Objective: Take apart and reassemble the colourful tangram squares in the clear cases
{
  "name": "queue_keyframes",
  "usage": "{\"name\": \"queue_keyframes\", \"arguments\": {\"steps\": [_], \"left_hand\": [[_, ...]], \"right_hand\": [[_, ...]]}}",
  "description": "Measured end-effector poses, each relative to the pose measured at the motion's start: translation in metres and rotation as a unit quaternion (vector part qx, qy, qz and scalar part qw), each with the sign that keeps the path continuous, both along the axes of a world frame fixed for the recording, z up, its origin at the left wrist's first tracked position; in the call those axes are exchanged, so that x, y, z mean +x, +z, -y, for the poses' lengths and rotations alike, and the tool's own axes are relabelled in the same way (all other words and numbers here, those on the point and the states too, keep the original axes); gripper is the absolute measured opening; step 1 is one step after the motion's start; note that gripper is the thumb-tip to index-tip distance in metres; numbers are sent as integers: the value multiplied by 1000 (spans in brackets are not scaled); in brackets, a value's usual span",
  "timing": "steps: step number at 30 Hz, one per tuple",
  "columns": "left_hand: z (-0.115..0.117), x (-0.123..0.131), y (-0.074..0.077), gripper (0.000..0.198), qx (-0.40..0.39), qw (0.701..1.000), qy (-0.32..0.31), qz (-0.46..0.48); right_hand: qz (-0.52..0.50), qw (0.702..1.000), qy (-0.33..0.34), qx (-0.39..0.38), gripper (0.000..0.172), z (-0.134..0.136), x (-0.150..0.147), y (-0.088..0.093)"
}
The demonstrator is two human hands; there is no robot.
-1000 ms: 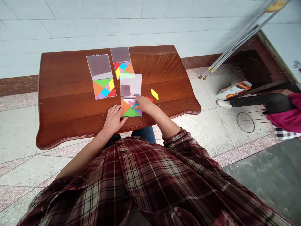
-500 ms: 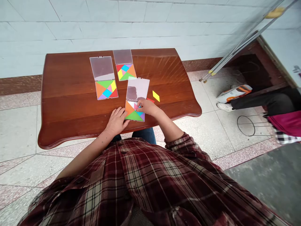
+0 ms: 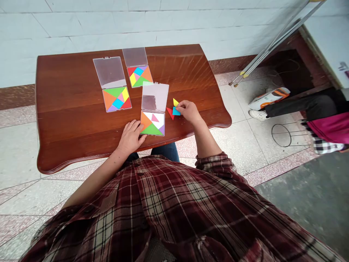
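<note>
My right hand (image 3: 189, 110) pinches a blue square tangram piece (image 3: 176, 111) just right of the nearest tangram case (image 3: 155, 97). Partly under and beside that piece lie a red triangle (image 3: 170, 113) and a yellow parallelogram (image 3: 175, 102). The case has its clear lid folded back; its tray holds an orange triangle (image 3: 145, 121), a green triangle (image 3: 151, 130), a purple triangle (image 3: 162, 130) and a loose-set pink triangle (image 3: 155, 118), with white base showing around the pink one. Resting flat at the tray's left edge, my left hand (image 3: 131, 136) has its fingers stretched out and touches the case.
Two more tangram cases, a left one (image 3: 109, 72) and a rear one (image 3: 135, 57), lie with lids back and trays filled. The wooden table (image 3: 73, 120) stands against a tiled wall. At right are crutches (image 3: 261, 54), a bag (image 3: 269, 98) and a seated person's leg (image 3: 289, 107).
My right hand has moved right, out of the tray, carrying the blue square to beside the red and yellow pieces. The pink triangle stays in the tray. My left hand keeps its place on the case.
</note>
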State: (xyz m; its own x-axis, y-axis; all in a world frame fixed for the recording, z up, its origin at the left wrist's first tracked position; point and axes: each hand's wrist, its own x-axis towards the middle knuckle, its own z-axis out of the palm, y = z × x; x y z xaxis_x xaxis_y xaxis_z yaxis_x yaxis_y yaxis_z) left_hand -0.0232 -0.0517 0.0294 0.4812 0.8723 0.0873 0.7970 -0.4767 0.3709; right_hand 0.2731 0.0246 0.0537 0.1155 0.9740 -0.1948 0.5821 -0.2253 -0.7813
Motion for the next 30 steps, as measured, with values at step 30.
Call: {"name": "queue_keyframes", "arguments": {"steps": [30], "left_hand": [[-2, -1, -3, 47, -6, 1000, 3, 13]], "right_hand": [[154, 983, 94, -25, 11, 0, -55, 12]]}}
